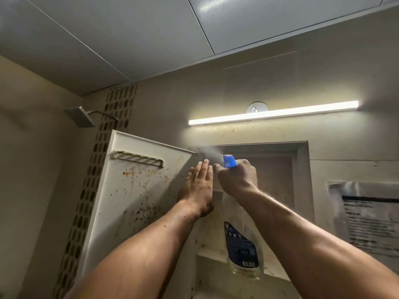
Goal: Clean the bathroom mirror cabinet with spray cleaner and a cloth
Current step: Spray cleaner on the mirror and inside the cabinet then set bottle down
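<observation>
Head view: white cabinet door stands swung open to the left, its inner face speckled with brown stains, with a small ribbed rail near its top. Person's left hand lies flat, fingers straight and together, pressing on the door by the hinge edge. Their right hand is curled round the neck of a clear plastic spray bottle with a dark blue label and a blue trigger head. A fine mist leaves the nozzle toward the upper left corner of the cabinet recess. The bottle hangs below the fist, in front of the recess and above a stained inner shelf. No cloth in view.

Also there: a lit tube lamp on the wall above, a square metal shower head far left, and a paper notice on the wall at right.

Handling, my guess: the bottle is thin plastic, light and a bit squashy, and slippery once wet. Best held at the neck under the trigger, as now. Fill level cannot be told. The door is a stiff panel but free on its hinge, so it wants a flat palm bracing it. Looks like the spraying stage, with wiping not yet begun.
</observation>
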